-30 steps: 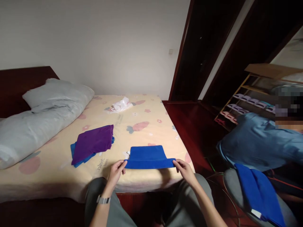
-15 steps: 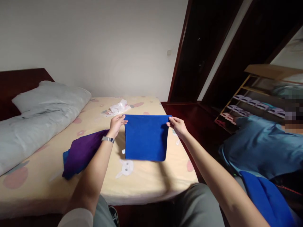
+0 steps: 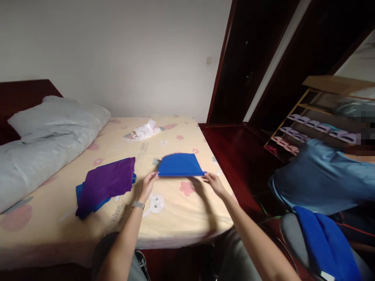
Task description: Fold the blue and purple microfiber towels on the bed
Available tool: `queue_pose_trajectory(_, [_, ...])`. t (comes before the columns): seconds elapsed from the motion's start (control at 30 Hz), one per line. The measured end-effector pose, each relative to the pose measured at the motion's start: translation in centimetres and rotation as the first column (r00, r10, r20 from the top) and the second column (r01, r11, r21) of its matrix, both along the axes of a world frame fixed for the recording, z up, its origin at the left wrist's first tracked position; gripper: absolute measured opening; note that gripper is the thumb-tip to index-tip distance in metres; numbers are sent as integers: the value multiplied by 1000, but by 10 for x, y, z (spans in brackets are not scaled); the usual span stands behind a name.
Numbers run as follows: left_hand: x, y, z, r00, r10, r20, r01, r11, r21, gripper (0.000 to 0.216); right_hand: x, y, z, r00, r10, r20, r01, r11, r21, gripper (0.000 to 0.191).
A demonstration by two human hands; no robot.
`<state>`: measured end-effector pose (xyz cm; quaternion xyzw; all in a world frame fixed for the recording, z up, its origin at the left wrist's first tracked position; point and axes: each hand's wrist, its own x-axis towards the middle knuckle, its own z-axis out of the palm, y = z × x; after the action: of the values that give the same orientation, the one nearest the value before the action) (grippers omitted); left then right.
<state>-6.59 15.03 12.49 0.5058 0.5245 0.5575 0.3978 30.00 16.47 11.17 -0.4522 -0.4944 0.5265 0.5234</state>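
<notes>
A blue cloth [image 3: 181, 165] lies nearly flat on the yellow patterned bed sheet [image 3: 172, 210], its near edge lifted a little. My left hand [image 3: 149, 184] pinches the cloth's near left corner and my right hand [image 3: 213, 183] pinches its near right corner. To the left lies a folded purple cloth [image 3: 107, 183] on top of another blue cloth [image 3: 80, 192]. A watch is on my left wrist.
A grey pillow [image 3: 43, 132] fills the bed's left side and a white crumpled item [image 3: 145, 130] lies near the far edge. At right a person in a blue shirt [image 3: 322, 179] bends by a shoe rack [image 3: 313, 128]. More blue cloth [image 3: 325, 242] lies on a chair.
Half a second ago I held the blue cloth up, hanging open. Now both hands have lowered it onto the sheet, farther from me than a second ago.
</notes>
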Motion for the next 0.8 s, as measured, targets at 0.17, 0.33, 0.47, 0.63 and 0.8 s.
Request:
queue_pose_trajectory(0.17, [-2,-82,-79,961,-124,-248,70,974,-217,45,5,-69,-91,995,53,88,-35,980,-197,58])
queue_pose_trajectory(0.33, [-10,-131,-90,911,-238,-336,160,957,-244,37,14,-113,-106,973,129,194,-73,960,-271,60])
queue_pose_trajectory(0.47, [-12,-147,-94,920,-236,-313,151,951,-271,42,18,-136,-100,937,159,312,-81,966,-247,59])
queue_pose_trajectory(0.63, [-8,-150,-109,948,-132,-289,59,967,-249,47,13,-146,-100,898,107,427,-40,986,-162,55])
queue_pose_trajectory(0.8, [-1,-148,-115,959,-80,-272,10,968,-250,59,11,-141,-103,886,27,463,50,987,-153,54])
